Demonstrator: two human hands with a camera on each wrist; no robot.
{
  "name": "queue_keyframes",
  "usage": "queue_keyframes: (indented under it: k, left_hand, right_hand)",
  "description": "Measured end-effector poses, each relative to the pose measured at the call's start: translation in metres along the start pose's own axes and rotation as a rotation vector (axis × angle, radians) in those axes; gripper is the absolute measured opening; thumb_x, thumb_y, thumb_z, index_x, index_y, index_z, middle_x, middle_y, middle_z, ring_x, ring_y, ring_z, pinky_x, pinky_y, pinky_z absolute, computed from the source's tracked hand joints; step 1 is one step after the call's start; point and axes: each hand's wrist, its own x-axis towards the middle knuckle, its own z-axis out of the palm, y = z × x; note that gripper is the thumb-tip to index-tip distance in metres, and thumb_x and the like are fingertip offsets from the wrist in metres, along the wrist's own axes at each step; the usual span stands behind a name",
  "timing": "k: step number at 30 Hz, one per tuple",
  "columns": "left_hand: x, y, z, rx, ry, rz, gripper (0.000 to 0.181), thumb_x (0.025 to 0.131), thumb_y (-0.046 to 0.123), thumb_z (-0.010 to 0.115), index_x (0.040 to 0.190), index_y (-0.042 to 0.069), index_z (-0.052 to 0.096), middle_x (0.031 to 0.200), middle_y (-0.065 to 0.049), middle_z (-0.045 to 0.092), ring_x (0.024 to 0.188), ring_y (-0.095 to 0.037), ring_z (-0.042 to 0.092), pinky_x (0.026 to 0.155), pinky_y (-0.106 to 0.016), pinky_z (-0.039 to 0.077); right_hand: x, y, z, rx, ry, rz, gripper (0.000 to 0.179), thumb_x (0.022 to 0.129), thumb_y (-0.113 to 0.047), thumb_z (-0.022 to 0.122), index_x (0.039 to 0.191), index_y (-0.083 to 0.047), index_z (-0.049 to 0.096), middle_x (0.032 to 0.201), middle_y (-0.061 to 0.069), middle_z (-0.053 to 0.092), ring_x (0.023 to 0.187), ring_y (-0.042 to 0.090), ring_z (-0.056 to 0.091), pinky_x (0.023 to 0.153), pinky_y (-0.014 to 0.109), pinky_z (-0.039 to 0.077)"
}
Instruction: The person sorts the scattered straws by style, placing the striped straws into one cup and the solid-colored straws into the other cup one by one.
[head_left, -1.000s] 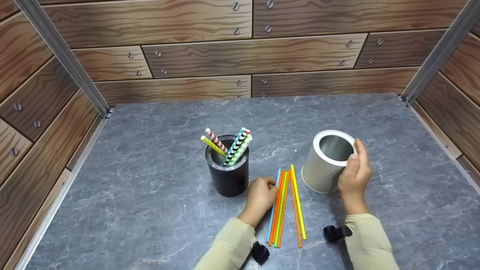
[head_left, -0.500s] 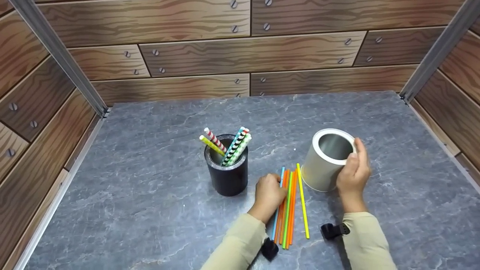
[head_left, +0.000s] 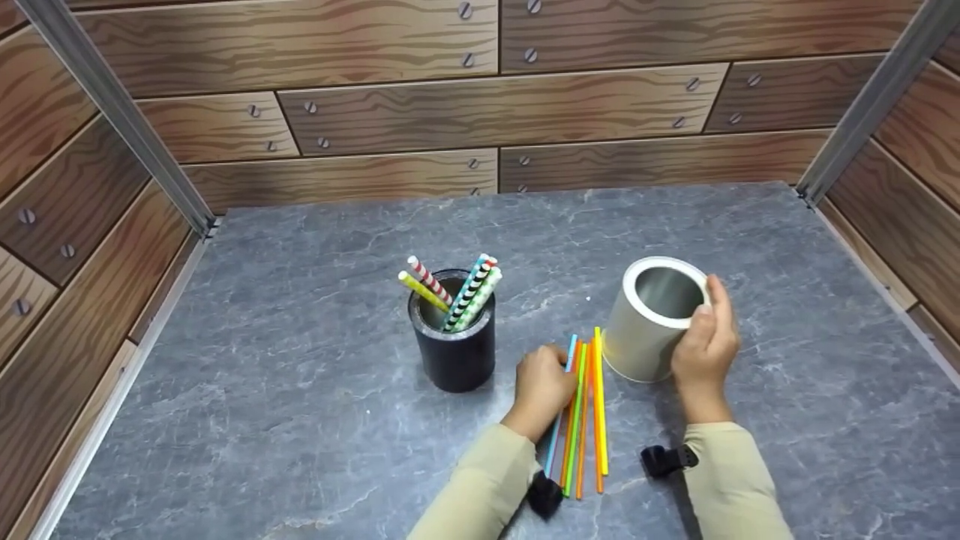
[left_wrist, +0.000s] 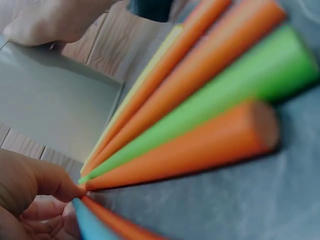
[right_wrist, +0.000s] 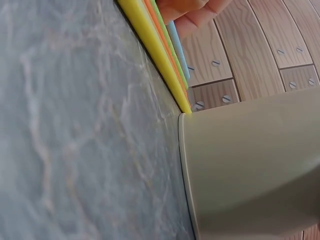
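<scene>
Several thin plastic straws lie side by side on the table: a blue straw [head_left: 553,450], orange ones, a green straw [head_left: 574,435] and a yellow straw [head_left: 602,412]. My left hand [head_left: 546,382] is at their left side with curled fingers. In the left wrist view its thumb and fingers pinch the blue straw [left_wrist: 92,222] and an orange one beside it. My right hand [head_left: 707,349] grips the right side of an upright silver-white can [head_left: 637,345], thumb and fingers at the rim. The inside shown in the head view is bare metal.
An upright black cup [head_left: 457,364] stands left of the straws, holding several patterned paper straws [head_left: 474,300]. The grey marbled table [head_left: 300,300] is enclosed by wood-print walls [head_left: 390,112] at the back and sides. Both wrists carry small black cameras.
My left hand has moved right, shifting the straws toward the can. The blue, orange and green straws are now closer to the yellow one. My right hand and the can have stayed put.
</scene>
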Motion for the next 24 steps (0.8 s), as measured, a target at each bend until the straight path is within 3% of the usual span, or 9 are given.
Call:
queue_keyframes:
  k: [3, 9, 17, 21, 24]
  left_hand:
    - [0.002, -0.004, -0.002, -0.066, -0.006, -0.035, 0.01, 0.063, 0.001, 0.063, 0.063, 0.011, 0.064, 0.061, 0.002, 0.057, 0.054, -0.013, 0.043, 0.049, -0.02, 0.036]
    - [0.004, -0.012, -0.006, -0.212, -0.038, -0.102, 0.012, 0.065, 0.004, 0.07, 0.077, 0.008, 0.069, 0.065, 0.004, 0.061, 0.059, -0.006, 0.049, 0.056, -0.019, 0.042]
    - [0.003, -0.022, -0.004, -0.575, -0.055, -0.207, 0.023, 0.066, -0.004, 0.064, 0.087, 0.001, 0.069, 0.07, -0.001, 0.059, 0.059, -0.008, 0.049, 0.052, -0.02, 0.042]
    - [0.003, -0.023, -0.003, -0.817, -0.053, -0.267, 0.024, 0.072, -0.007, 0.059, 0.096, -0.008, 0.064, 0.072, -0.006, 0.059, 0.054, -0.009, 0.052, 0.05, -0.021, 0.048]
    - [0.004, -0.024, -0.005, -0.929, -0.041, -0.299, 0.024, 0.076, -0.009, 0.057, 0.1, -0.012, 0.06, 0.073, -0.005, 0.056, 0.053, -0.01, 0.054, 0.05, -0.024, 0.051]
  right_hand:
    - [0.0, 0.001, 0.0, -0.002, 0.004, 0.008, 0.042, 0.089, -0.008, 0.036, 0.125, 0.008, 0.052, 0.128, 0.022, 0.054, 0.122, 0.033, 0.047, 0.106, 0.025, 0.032]
    - [-0.001, 0.001, 0.0, -0.005, -0.011, 0.012, 0.042, 0.09, -0.008, 0.036, 0.126, 0.008, 0.051, 0.129, 0.023, 0.052, 0.123, 0.034, 0.046, 0.106, 0.025, 0.032]
    - [0.0, 0.0, -0.001, 0.002, -0.007, 0.008, 0.042, 0.09, -0.009, 0.036, 0.125, 0.008, 0.052, 0.129, 0.023, 0.053, 0.123, 0.033, 0.046, 0.106, 0.025, 0.032]
    - [0.0, 0.0, 0.0, 0.003, 0.003, 0.001, 0.041, 0.09, -0.008, 0.036, 0.124, 0.009, 0.052, 0.127, 0.023, 0.054, 0.122, 0.032, 0.047, 0.105, 0.024, 0.033]
    - [0.0, -0.001, 0.001, -0.003, 0.003, -0.007, 0.041, 0.09, -0.008, 0.036, 0.124, 0.008, 0.052, 0.127, 0.023, 0.054, 0.122, 0.032, 0.047, 0.105, 0.024, 0.033]
